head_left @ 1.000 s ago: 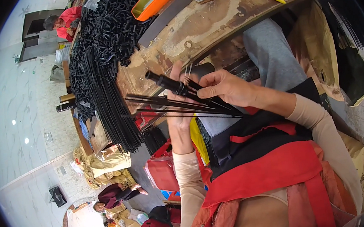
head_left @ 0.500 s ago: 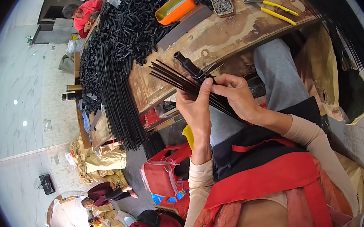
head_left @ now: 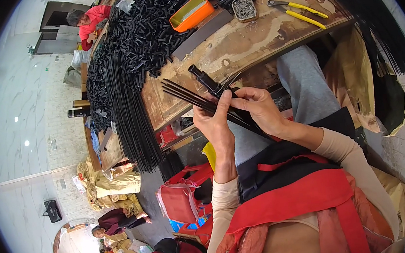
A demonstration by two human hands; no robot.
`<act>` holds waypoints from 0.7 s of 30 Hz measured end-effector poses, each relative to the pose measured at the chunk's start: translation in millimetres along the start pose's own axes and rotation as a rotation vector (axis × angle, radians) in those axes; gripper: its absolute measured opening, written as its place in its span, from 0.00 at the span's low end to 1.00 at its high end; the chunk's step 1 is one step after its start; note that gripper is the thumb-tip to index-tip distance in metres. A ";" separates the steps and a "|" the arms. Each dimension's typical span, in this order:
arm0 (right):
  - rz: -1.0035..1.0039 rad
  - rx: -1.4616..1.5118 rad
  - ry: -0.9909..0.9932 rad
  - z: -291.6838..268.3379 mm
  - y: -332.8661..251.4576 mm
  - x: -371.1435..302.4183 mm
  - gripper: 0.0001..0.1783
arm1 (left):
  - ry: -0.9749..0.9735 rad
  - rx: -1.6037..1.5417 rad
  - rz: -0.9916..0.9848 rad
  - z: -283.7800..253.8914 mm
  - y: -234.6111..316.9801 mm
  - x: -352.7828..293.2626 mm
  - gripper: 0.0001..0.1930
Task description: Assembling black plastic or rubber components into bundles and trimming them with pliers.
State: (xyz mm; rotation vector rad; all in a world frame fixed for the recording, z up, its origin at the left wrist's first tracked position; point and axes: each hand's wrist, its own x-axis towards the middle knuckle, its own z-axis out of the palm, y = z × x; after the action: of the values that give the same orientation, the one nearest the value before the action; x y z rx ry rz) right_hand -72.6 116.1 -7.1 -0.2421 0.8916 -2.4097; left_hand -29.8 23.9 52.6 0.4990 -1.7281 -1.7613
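My left hand [head_left: 216,131] is closed around a bundle of thin black rods [head_left: 182,94], which fan out past its fingers toward the table. Above them, a stepped black tubular part [head_left: 203,78] is pinched at its lower end between my left thumb and fingers. My right hand [head_left: 263,112] meets the left one at that end, thumb and forefinger pressed together there. Thin strands stick out beside the tube near the right fingertips. What exactly the right fingertips pinch is hidden. Both hands are held above my lap, just off the table's near edge.
On the wooden table [head_left: 248,49] lie a heap of black tubular pieces [head_left: 131,40], an orange box [head_left: 191,13], a dish of small metal bits [head_left: 244,9] and yellow-handled pliers [head_left: 304,13]. Long black rods [head_left: 130,114] hang over the left edge; more rods [head_left: 383,26] hang at right. Another person [head_left: 89,22] sits far left.
The hands and held parts have stayed nearly in place, with a slight shift left in view along with the whole scene. The held rods sit closer together. The person at far left has bent over.
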 end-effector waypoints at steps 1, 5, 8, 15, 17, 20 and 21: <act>-0.005 -0.017 -0.006 -1.3 0.4 0.1 0.08 | -0.010 0.030 0.000 -0.8 -1.0 0.8 0.08; 0.028 0.000 -0.024 -3.1 -1.3 -2.7 0.08 | -0.036 0.027 -0.003 -7.1 -5.5 3.4 0.09; -0.057 -0.144 -0.092 -14.0 -13.8 -3.0 0.08 | -0.087 -0.031 -0.071 -6.6 -2.8 4.1 0.13; -0.275 -0.542 -0.370 10.4 -105.4 38.1 0.18 | -0.160 0.050 -0.115 -14.6 -1.5 -7.6 0.22; -0.330 -0.816 -0.595 38.2 -122.1 41.3 0.22 | -0.166 0.002 -0.106 -7.8 3.1 -9.1 0.27; -0.192 -0.949 -0.730 40.8 -128.0 53.2 0.23 | -0.185 -0.045 -0.082 -9.5 3.3 -9.0 0.39; -0.191 -0.948 -0.737 40.6 -125.9 53.4 0.23 | -0.186 -0.045 -0.107 -10.3 4.2 -9.9 0.38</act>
State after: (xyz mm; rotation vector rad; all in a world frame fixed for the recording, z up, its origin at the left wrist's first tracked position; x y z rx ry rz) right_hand -157.9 143.1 104.0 -1.4861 1.5700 -1.6085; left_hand -15.1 22.8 54.5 0.4267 -1.8118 -1.9725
